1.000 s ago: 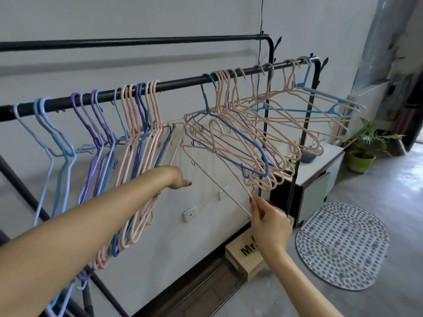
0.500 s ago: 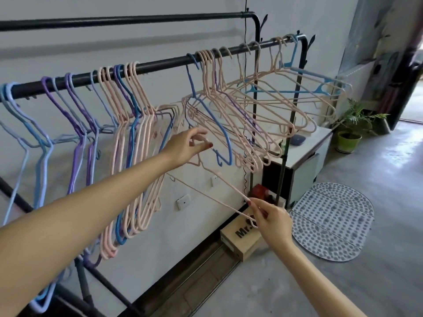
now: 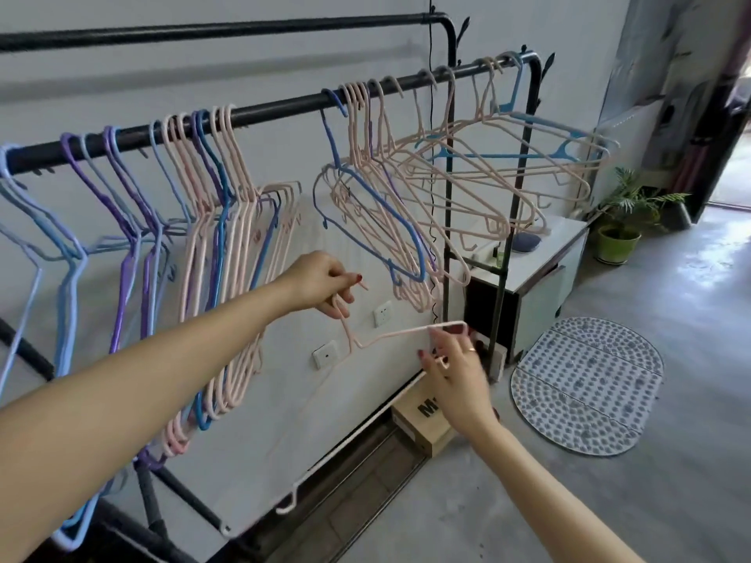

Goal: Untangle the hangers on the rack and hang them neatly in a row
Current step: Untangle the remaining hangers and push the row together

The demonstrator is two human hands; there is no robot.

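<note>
A black rack rail (image 3: 280, 109) carries several pink, blue and purple hangers. On the left they hang in a fairly even row (image 3: 211, 205); on the right a tangled bunch (image 3: 406, 197) of pink and blue ones sits skewed. A single pink hanger (image 3: 390, 336) is off the rail, held below the bunch. My left hand (image 3: 325, 284) pinches its hook end. My right hand (image 3: 455, 367) grips its right shoulder end. Its long bottom bar runs down toward the floor at lower left.
A second black rail (image 3: 203, 32) runs higher, nearer the wall. A white cabinet (image 3: 540, 274) stands behind the rack's right post. A cardboard box (image 3: 422, 424) and a dotted mat (image 3: 585, 384) lie on the floor. A potted plant (image 3: 621, 233) is at far right.
The pink hanger has come free of the tangled bunch and dropped lower. My left hand moved from the left row to grip its hook, while my right hand kept hold of its end.
</note>
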